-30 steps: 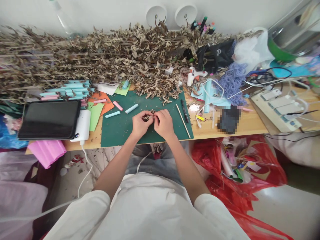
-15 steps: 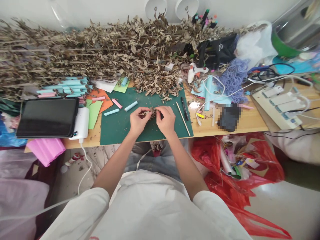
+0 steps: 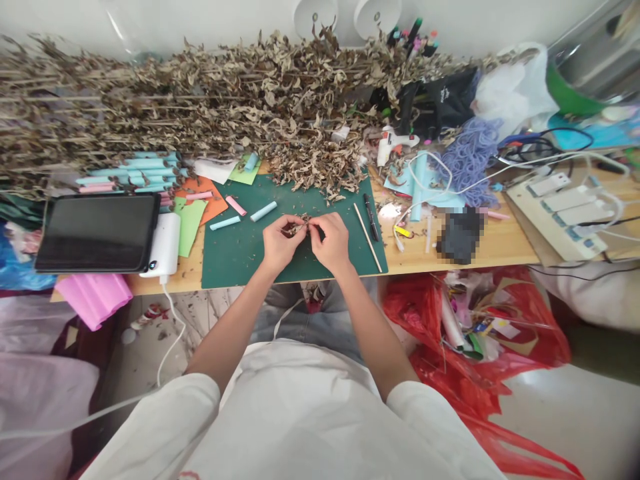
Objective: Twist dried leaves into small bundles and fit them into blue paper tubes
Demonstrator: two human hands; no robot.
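Observation:
My left hand (image 3: 281, 245) is closed on a small bunch of dried leaves (image 3: 292, 229) above the green cutting mat (image 3: 240, 257). Thumb and finger of my right hand (image 3: 330, 241) pinch at the same leaves, and the fingertips of both hands nearly meet. Part of the bunch is hidden behind the fingers. Left of my hands lie blue paper rolls (image 3: 263, 211) and a pink one (image 3: 235, 205). To the right rest a thin wooden stick (image 3: 367, 238) and a black pen (image 3: 371, 217). A loose heap of dried leaves (image 3: 320, 163) covers the mat's far edge.
Long dried leafy stalks (image 3: 175, 100) fill the back of the table. A black tablet (image 3: 95, 233) and white power bank (image 3: 164, 245) are at left. Rightward are a glue gun (image 3: 393, 145), purple yarn (image 3: 470, 160) and a power strip (image 3: 557, 210). Red bags (image 3: 530, 327) hang below.
The leaf bunch between my fingers shows less now, and my fingertips have drawn closer together. The whole view has shifted slightly; the things on the table stay put.

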